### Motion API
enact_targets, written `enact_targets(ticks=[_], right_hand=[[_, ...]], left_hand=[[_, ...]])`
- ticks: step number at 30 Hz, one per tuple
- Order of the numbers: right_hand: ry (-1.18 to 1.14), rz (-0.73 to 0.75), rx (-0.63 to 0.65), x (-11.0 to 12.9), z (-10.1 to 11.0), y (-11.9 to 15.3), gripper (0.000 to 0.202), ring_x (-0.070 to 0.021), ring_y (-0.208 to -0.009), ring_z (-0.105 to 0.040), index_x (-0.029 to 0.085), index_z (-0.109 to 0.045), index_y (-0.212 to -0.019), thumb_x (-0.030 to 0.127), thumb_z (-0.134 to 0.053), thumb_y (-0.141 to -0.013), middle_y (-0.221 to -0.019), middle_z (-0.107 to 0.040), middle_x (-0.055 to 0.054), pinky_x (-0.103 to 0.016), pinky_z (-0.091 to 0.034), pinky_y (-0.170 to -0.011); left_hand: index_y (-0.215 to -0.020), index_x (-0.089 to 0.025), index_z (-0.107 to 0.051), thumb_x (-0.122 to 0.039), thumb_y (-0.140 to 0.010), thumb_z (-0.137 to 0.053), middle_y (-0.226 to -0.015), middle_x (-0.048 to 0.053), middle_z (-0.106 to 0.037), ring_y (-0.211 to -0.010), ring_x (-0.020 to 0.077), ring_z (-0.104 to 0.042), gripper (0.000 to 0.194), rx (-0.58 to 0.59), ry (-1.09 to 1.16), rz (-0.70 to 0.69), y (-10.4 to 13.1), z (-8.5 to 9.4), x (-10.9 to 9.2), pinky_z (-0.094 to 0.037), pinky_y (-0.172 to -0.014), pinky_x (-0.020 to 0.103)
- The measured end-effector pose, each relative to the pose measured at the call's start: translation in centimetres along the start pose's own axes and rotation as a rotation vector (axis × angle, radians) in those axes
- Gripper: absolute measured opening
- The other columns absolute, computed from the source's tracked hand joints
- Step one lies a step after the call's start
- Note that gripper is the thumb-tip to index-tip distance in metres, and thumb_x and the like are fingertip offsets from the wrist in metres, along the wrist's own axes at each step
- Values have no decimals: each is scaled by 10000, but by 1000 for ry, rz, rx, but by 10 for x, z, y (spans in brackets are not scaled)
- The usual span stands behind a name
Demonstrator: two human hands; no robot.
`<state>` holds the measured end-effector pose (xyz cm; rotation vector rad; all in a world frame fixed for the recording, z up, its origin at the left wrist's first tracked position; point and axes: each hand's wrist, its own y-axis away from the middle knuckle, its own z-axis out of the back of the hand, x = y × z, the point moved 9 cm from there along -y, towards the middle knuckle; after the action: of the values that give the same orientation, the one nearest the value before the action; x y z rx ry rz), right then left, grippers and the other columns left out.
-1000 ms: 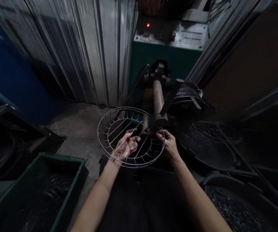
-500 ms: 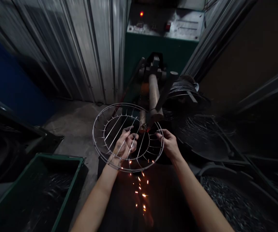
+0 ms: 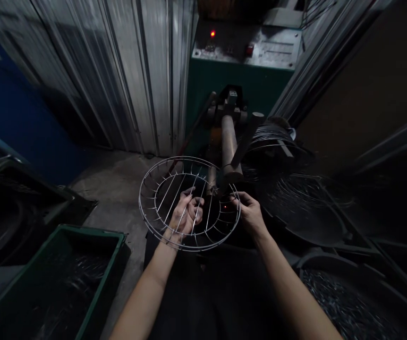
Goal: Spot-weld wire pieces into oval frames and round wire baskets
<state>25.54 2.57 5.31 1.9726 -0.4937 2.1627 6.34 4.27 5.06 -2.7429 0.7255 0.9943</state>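
The left hand (image 3: 188, 211) curls, gripping the middle of the wire basket (image 3: 209, 212); the right hand (image 3: 250, 211) pinches its edge. The basket is near the metal arm (image 3: 229, 141). If a hand slips, it might tip. The red spark (image 3: 225, 207) might burn skin.

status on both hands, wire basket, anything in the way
Left hand beneath wire basket, fingers among crosswires; grip unclear. Right hand gripping basket's right edge. Machine arm hides part of far-right side; red glint near right hand.
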Motion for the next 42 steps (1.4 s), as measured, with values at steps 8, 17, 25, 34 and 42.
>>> enact_targets(ticks=[8, 17, 25, 34, 42], right_hand=[[-30, 3, 4, 2, 0, -2, 292, -166, -745, -593, 215, -701, -793, 443, -767, -623, -783, -679, -9, -311, -462, -731], [-15, -17, 9, 4, 8, 15, 270, -160, -737, -593, 212, -686, -769, 426, -763, -624, -760, -674, 0, -324, -466, -760], [24, 15, -8, 17, -2, 4, 313, -167, -725, -583, 206, -682, -774, 467, -752, -617, -756, -666, -11, -318, -466, -721], [39, -5, -12, 12, 2, 8, 290, -153, -701, -563, 205, -676, -760, 457, -744, -633, -731, -647, 6, -300, -457, -698], [15, 12, -6, 13, 0, 5, 290, -150, -710, -564, 206, -679, -767, 444, -756, -622, -742, -653, 5, -299, -454, -712]], left_hand=[[-1207, -271, -396, -374, -828, -570, -778, -12, -601, -391, 53, -484, 430, -40, -31, -7, -3, 5, 2, -331, -367, 142], [-1215, -266, -407, -338, -848, -531, -734, -19, -584, -390, 50, -421, 393, -73, -40, -85, -3, 2, 1, -291, -360, 142], [-1178, -286, -384, -357, -837, -535, -743, -30, -585, -377, 47, -415, 379, -129, -38, -117, -8, 5, -2, -278, -368, 142], [-1157, -300, -376, -352, -854, -521, -743, -47, -581, -369, 38, -412, 340, -171, -47, -160, -12, 5, -3, -265, -372, 143], [-1212, -308, -349, -335, -876, -483, -722, -45, -581, -365, 44, -404, 362, -187, -43, -186, -15, 7, -5, -254, -364, 145]])
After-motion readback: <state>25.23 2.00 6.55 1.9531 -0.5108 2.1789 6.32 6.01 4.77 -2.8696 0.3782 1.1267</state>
